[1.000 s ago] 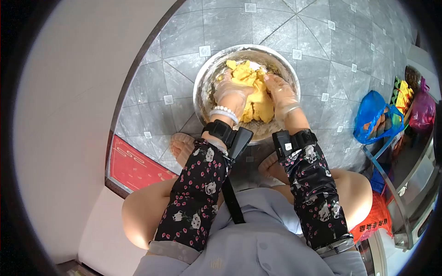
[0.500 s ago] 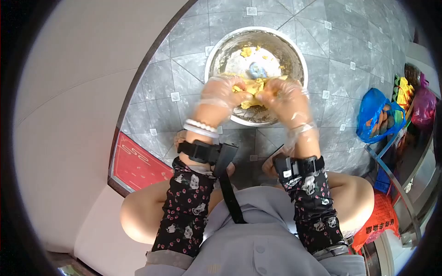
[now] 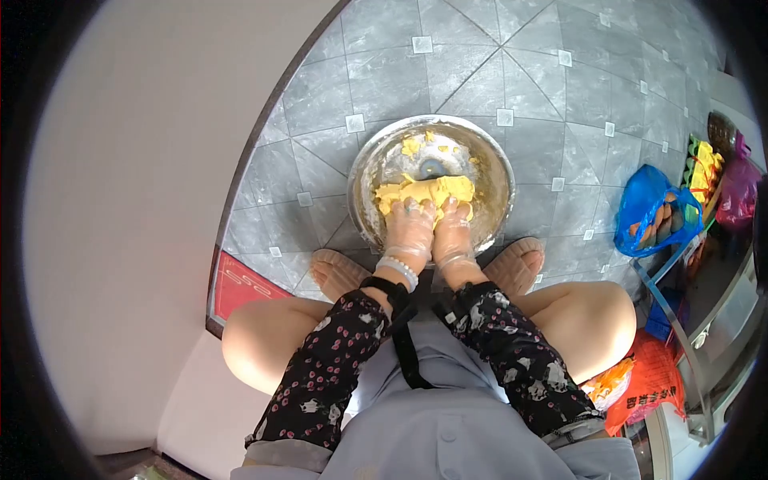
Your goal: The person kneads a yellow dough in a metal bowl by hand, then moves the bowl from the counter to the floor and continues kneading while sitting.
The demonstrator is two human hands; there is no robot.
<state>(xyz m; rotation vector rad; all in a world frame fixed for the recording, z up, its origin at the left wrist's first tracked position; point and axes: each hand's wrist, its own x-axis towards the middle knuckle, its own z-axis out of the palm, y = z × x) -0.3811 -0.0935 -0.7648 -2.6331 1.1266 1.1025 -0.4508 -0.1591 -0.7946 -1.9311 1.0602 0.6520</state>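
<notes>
A lump of yellow dough (image 3: 428, 190) lies in a round metal basin (image 3: 494, 172) on the floor between my feet. My left hand (image 3: 410, 230), in a clear plastic glove, presses into the near side of the dough with its fingers curled on it. Close beside it, my right hand (image 3: 454, 234), gloved the same way, grips the dough too. Smaller yellow scraps (image 3: 410, 146) cling to the far side of the basin. The fingertips are partly sunk in the dough and hidden.
Grey tiles (image 3: 468, 72) surround the basin. To the right are a blue plastic bag (image 3: 650, 214) of brownish items, a metal rack (image 3: 676, 312), a purple bag (image 3: 738, 188) and a red bag (image 3: 652, 384). A pale wall or panel (image 3: 144, 200) and a red mat (image 3: 244, 282) are on the left.
My hands have come closer together and now press down on the dough, which was stretched between them before. In view, the basin sits lower.
</notes>
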